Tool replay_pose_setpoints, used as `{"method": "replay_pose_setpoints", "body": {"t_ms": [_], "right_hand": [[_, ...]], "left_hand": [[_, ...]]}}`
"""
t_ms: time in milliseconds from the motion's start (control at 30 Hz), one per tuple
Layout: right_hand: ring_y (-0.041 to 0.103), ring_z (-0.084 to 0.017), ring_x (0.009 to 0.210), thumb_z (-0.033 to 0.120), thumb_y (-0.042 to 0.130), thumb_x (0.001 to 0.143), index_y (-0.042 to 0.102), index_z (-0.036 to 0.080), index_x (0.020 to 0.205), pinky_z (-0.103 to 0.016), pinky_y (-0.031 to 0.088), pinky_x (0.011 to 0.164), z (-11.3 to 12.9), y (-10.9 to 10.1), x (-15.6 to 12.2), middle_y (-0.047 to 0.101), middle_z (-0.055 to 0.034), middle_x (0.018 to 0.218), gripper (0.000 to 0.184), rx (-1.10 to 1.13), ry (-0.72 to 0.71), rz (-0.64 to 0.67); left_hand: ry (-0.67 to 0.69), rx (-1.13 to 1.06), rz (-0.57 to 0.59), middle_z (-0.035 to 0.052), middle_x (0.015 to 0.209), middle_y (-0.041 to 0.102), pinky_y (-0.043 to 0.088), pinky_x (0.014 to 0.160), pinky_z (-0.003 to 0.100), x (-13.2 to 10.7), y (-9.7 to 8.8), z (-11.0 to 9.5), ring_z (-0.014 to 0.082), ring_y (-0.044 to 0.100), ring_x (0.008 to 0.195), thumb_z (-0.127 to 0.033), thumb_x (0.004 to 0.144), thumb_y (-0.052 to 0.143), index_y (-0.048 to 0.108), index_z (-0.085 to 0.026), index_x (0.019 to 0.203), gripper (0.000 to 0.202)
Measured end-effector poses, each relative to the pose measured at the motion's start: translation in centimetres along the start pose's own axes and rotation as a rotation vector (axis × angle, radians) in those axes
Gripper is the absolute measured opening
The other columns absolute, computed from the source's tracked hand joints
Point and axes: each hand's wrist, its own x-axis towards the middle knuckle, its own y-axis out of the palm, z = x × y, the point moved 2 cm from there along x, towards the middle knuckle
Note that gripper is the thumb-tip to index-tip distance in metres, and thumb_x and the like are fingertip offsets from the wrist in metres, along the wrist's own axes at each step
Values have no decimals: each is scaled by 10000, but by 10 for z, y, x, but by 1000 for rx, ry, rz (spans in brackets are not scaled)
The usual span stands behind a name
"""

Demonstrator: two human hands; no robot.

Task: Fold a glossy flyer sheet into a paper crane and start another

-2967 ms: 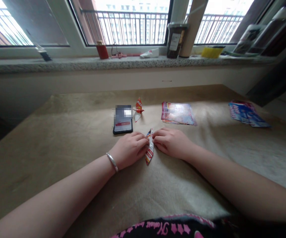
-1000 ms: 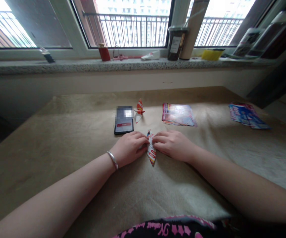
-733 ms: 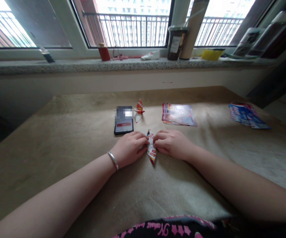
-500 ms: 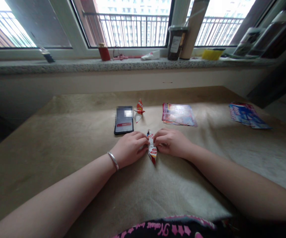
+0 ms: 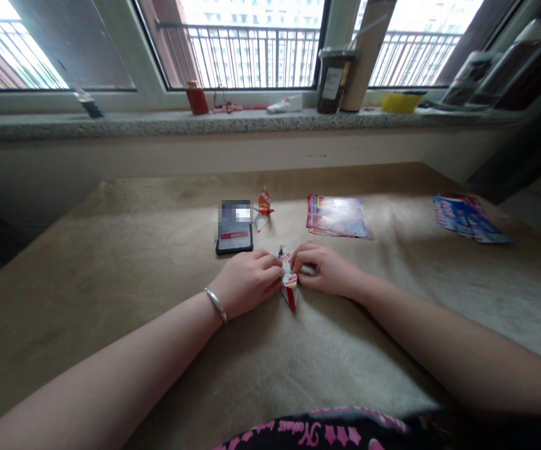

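A small folded paper piece [image 5: 289, 282], white with red and yellow print, lies on the table between my hands, one pointed end toward me. My left hand [image 5: 254, 275] grips its left edge, fingers curled together, a silver bangle on the wrist. From the other side, my right hand [image 5: 323, 267] pinches the paper's upper right part with thumb and forefinger. Just beyond my hands stands a red and white origami crane [image 5: 264, 206]. A phone [image 5: 235, 228] lies left of the crane, its screen partly blurred out.
A stack of printed paper sheets [image 5: 339, 216] lies beyond my right hand. More blue printed sheets [image 5: 470, 219] lie fanned at the far right of the wooden table [image 5: 157, 200]. Behind it runs a stone windowsill [image 5: 251, 124] with a dark lidded container [image 5: 334, 81] and a red box [image 5: 197, 99].
The near upper flap of the folded paper has bent back away from me, baring a red and white point below. My right hand has shifted very slightly.
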Motion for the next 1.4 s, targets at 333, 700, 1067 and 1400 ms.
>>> {"method": "replay_pose_setpoints", "body": {"t_ms": [333,700,1067,1400], "right_hand": [[551,-189,860,232,526,807,608,189,845,-313,408,750,14,-2,-4,650,-58,892,99,-413,-167,106],[537,-188,821,228,564,777,606,174,786,-297,410,728,12,3,0,636,-62,820,69,-352,-38,75],[523,-186,839,187,528,767,589,182,802,-314,414,763,14,4,0,620,-58,831,70,-282,-131,85],[541,-201,933,191,548,772,590,178,788,-341,414,834,16,6,2,649,-68,894,46,-332,-135,62]], "left_hand": [[65,94,-4,42,857,637,459,739,292,-2,1,-1,166,580,856,-278,904,418,605,-182,849,217],[-67,-13,-25,43,791,597,440,636,255,0,5,3,158,545,735,-265,826,482,602,-174,799,153],[-48,116,-15,35,758,606,440,656,281,-3,2,0,166,558,706,-269,854,461,586,-170,783,175],[-113,-50,-17,37,857,594,442,670,253,-1,9,5,151,539,761,-239,817,527,595,-176,806,94]]}}
